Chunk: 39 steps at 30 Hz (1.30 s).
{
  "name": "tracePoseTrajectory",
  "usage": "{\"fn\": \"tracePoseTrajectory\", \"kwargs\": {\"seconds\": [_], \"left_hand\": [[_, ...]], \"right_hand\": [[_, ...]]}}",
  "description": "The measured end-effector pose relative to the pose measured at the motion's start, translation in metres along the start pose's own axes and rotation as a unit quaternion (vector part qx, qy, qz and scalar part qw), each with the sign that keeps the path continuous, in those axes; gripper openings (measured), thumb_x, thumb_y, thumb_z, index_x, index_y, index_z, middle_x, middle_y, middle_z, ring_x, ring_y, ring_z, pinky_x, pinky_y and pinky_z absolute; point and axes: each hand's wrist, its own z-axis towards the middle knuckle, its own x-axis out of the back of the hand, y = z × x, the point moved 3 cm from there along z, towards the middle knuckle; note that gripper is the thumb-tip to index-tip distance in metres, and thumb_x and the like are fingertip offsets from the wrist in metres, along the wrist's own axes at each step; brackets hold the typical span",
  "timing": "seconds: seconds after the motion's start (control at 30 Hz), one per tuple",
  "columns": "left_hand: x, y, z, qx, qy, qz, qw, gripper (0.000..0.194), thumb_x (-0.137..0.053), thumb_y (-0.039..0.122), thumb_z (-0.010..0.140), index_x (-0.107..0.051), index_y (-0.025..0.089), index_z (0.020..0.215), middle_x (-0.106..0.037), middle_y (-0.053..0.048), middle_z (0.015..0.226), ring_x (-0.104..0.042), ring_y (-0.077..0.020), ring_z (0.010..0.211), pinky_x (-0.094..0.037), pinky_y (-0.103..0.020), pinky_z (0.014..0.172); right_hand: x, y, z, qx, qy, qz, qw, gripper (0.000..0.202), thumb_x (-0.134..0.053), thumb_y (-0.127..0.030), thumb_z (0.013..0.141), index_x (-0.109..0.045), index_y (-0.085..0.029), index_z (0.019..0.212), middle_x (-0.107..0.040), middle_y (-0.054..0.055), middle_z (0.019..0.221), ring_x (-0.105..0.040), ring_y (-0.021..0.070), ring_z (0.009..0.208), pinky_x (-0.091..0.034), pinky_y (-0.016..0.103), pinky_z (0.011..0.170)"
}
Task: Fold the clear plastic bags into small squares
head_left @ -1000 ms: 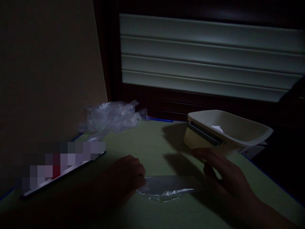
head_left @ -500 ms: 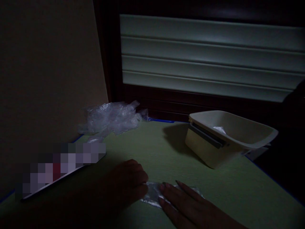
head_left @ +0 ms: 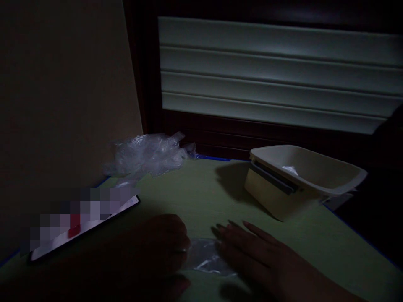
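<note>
Dimly, we make out our 2 hands low over a green tabletop, with a clear bag lying flat between them. Our left hand is curled at the bag's left end, its thumb set apart and lower; in this gloom we cannot tell whether the fingers pinch the plastic. Our right hand is wide, its fingers stretched out leftward over the bag's right part, holding nothing that we can see; we cannot tell how firmly it touches. White glints run along the bag's creases.

Beyond the right hand, near the tabletop's right edge, we have a cream tub with a dark strip along its side and a shiny scrap inside. At the far left corner we see a crumpled plastic heap. Nearer us on the left lies a dark-rimmed device, partly pixelated, showing a red patch. Behind everything, we face a pale slatted panel in a dark frame.
</note>
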Motion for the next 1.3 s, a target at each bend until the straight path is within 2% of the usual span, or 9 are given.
{"fn": "tracePoseTrajectory", "kwargs": {"seconds": [0.17,0.3,0.47,0.6,0.73,0.87,1.0,1.17,1.3], "left_hand": [[-0.013,0.000,0.006,-0.059,-0.035,0.097,0.993,0.015,-0.051,0.015,0.086,-0.056,0.017,0.072,-0.059,-0.001,0.073,-0.049,-0.0162,0.070,-0.035,-0.031,0.066],[-0.018,-0.001,0.007,-0.052,-0.016,0.131,0.990,0.016,-0.050,0.015,0.088,-0.053,0.016,0.072,-0.057,-0.001,0.076,-0.048,-0.0160,0.070,-0.033,-0.031,0.064],[-0.018,0.007,0.007,-0.041,-0.027,0.121,0.991,0.011,-0.056,0.022,0.085,-0.054,0.015,0.076,-0.059,-0.003,0.078,-0.050,-0.0179,0.072,-0.036,-0.031,0.064],[-0.018,0.014,0.008,-0.005,-0.063,0.102,0.993,0.016,-0.062,0.028,0.079,-0.057,0.013,0.079,-0.060,-0.004,0.078,-0.051,-0.0182,0.069,-0.039,-0.031,0.062],[-0.017,0.018,0.009,-0.034,-0.052,0.098,0.993,0.013,-0.059,0.025,0.081,-0.059,0.013,0.078,-0.059,-0.004,0.077,-0.052,-0.0192,0.072,-0.042,-0.032,0.063],[-0.017,0.015,0.008,-0.042,-0.048,0.081,0.995,0.011,-0.056,0.022,0.082,-0.059,0.012,0.081,-0.059,-0.006,0.078,-0.052,-0.0192,0.072,-0.044,-0.031,0.064],[-0.016,0.014,0.009,-0.034,-0.020,0.055,0.998,0.009,-0.054,0.018,0.082,-0.060,0.011,0.085,-0.059,-0.006,0.079,-0.053,-0.0191,0.072,-0.045,-0.031,0.065],[-0.016,0.014,0.009,-0.031,0.014,0.054,0.998,0.014,-0.048,0.014,0.084,-0.060,0.013,0.077,-0.059,-0.005,0.076,-0.052,-0.0175,0.070,-0.043,-0.029,0.064],[-0.019,0.012,0.007,-0.036,0.026,0.034,0.998,0.018,-0.046,0.014,0.085,-0.062,0.014,0.078,-0.060,-0.006,0.076,-0.053,-0.0179,0.071,-0.044,-0.030,0.065]], "right_hand": [[0.021,-0.006,0.004,-0.028,-0.022,0.042,0.998,0.045,-0.032,-0.040,0.093,-0.043,-0.020,0.131,-0.062,0.009,0.117,-0.058,0.0206,0.108,-0.051,0.029,0.088],[0.025,-0.009,0.009,-0.065,-0.078,0.066,0.993,0.042,-0.027,-0.037,0.095,-0.062,-0.019,0.107,-0.070,0.009,0.097,-0.066,0.0211,0.088,-0.054,0.028,0.077],[0.018,0.000,0.009,-0.169,-0.104,0.103,0.975,0.031,-0.034,-0.026,0.092,-0.064,-0.020,0.087,-0.068,0.005,0.078,-0.064,0.0181,0.069,-0.053,0.029,0.064],[0.016,0.006,0.009,-0.176,-0.053,0.072,0.980,0.028,-0.035,-0.022,0.091,-0.063,-0.018,0.092,-0.067,0.009,0.090,-0.063,0.0201,0.079,-0.052,0.033,0.071],[0.011,0.000,0.020,-0.135,-0.008,0.040,0.990,0.032,-0.041,-0.021,0.089,-0.056,-0.009,0.114,-0.062,0.015,0.110,-0.058,0.0237,0.099,-0.047,0.037,0.086],[0.000,-0.014,0.039,-0.123,-0.032,0.032,0.991,0.037,-0.042,-0.020,0.088,-0.049,-0.008,0.123,-0.057,0.014,0.120,-0.054,0.0241,0.104,-0.044,0.039,0.089],[-0.006,-0.021,0.053,-0.139,-0.079,0.037,0.986,0.030,-0.041,-0.024,0.089,-0.056,-0.012,0.112,-0.059,0.012,0.113,-0.053,0.0240,0.094,-0.043,0.040,0.084],[-0.007,-0.021,0.055,-0.146,-0.093,0.033,0.984,0.025,-0.040,-0.025,0.090,-0.057,-0.014,0.104,-0.057,0.011,0.112,-0.049,0.0242,0.094,-0.040,0.042,0.084],[-0.005,-0.019,0.049,-0.158,-0.096,0.031,0.982,0.030,-0.040,-0.029,0.090,-0.056,-0.014,0.111,-0.056,0.011,0.116,-0.050,0.0244,0.098,-0.038,0.044,0.088]]}}
